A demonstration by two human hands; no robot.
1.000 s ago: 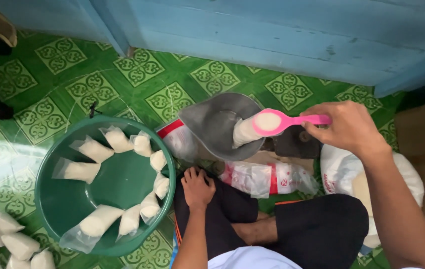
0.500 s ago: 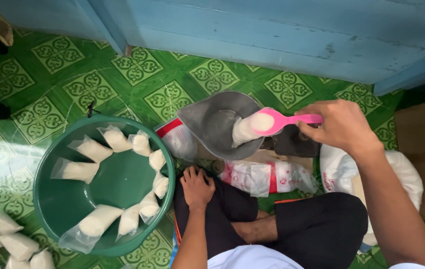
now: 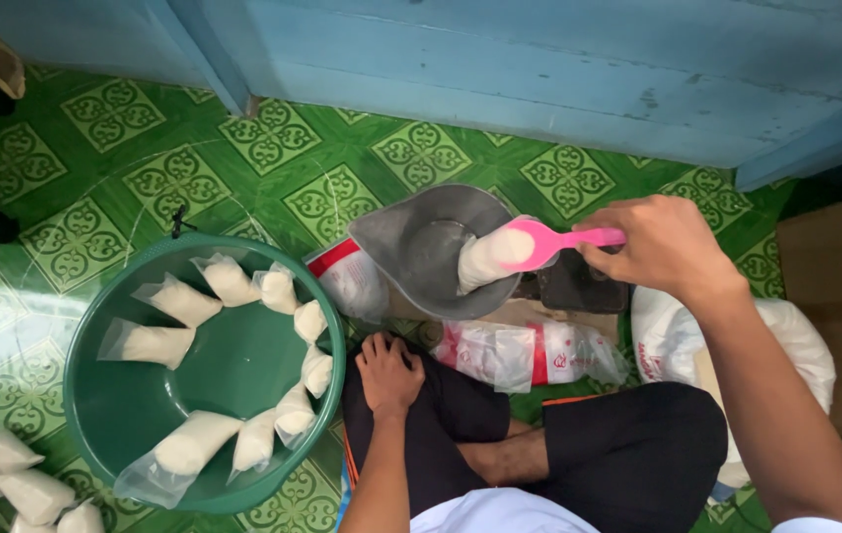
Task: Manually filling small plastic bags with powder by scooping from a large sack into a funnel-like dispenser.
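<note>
Filling is under way at centre frame: the right hand (image 3: 663,247) pinches the handle of a pink spoon (image 3: 551,243) between closed fingers, and the spoon's bowl, heaped with white powder, tips into the mouth of a small clear bag (image 3: 483,261). That bag leans inside the grey metal scale pan (image 3: 421,242) and looks mostly full, so I judge this one to be near its weight. The left hand (image 3: 388,373) holds nothing; it rests palm down, fingers loosely curled, on the black trouser leg (image 3: 460,405) at lower centre.

Done work shows on the left of the frame. Nine or so filled bags line the inner wall of the green basin (image 3: 145,410), among them one at the lower rim (image 3: 194,441) and one at the upper rim (image 3: 228,279); their tops appear open, though that is hard to tell. A further heap of white packets (image 3: 6,479) lies on the green patterned floor (image 3: 174,168) in the lower left corner.

Stock remains. A large white sack (image 3: 673,341) sits at right, beside the right forearm, with powder partly hidden inside, and a stack of empty clear bags in red-and-white wrapping (image 3: 530,355) lies just below the pan. By my reckoning many bags are filled and more are left to do.
</note>
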